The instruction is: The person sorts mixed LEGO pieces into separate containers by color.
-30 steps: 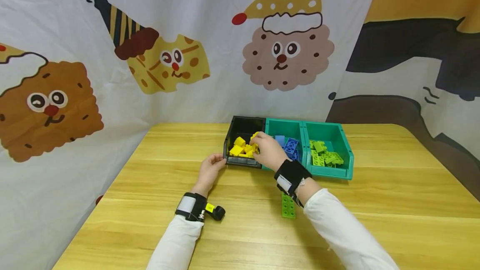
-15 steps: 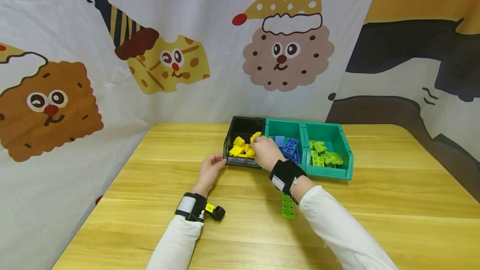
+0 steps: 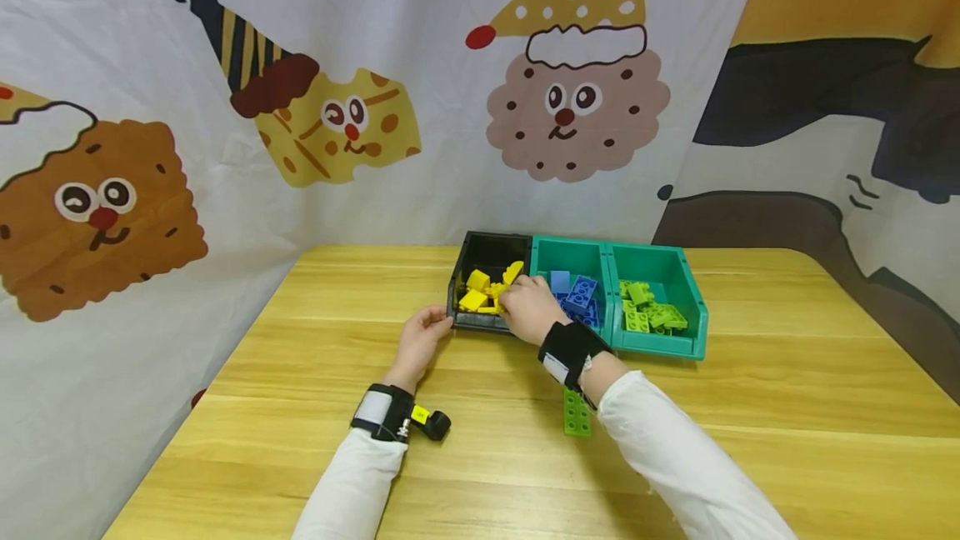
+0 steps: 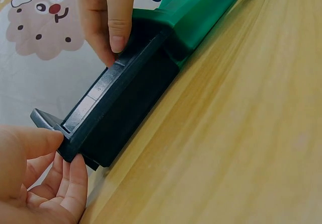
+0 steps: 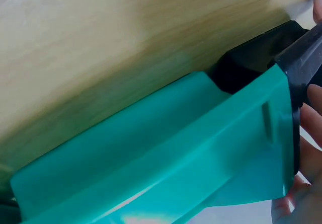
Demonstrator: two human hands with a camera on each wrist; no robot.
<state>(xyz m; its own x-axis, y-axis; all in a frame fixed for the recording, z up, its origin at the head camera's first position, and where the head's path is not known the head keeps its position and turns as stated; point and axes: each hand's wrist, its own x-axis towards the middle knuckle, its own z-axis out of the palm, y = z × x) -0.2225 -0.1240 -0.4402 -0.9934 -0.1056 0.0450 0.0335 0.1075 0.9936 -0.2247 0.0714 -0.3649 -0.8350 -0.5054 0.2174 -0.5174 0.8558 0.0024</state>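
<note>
My left hand [image 3: 420, 344] pinches the near left corner of the black bin [image 3: 489, 322], thumb above and fingertips below in the left wrist view. Inside that bin lie several yellow toy bricks [image 3: 472, 301], heaped toward the front. My right hand [image 3: 531, 308] dips its curled fingers over the bin's front lip, among the bricks at its right side. A rounded yellow brick [image 3: 513, 272] shows just beyond those fingers. Whether the fingertips grip a brick I cannot tell; they are hidden. In the right wrist view, fingers [image 5: 311, 156] show beside the black bin's wall.
Two teal bins adjoin the black one: the middle bin [image 3: 570, 250] holds blue bricks [image 3: 580, 295], the right bin [image 3: 660, 346] lime-green bricks [image 3: 655, 315]. A long green brick [image 3: 577, 415] lies on the wooden table [image 3: 480, 473] below my right wrist. A printed cloth [image 3: 450, 207] hangs behind.
My right hand has shifted slightly left and lower in the black bin, and the rounded yellow brick now shows more fully beyond it. The left hand keeps its place at the bin's corner.
</note>
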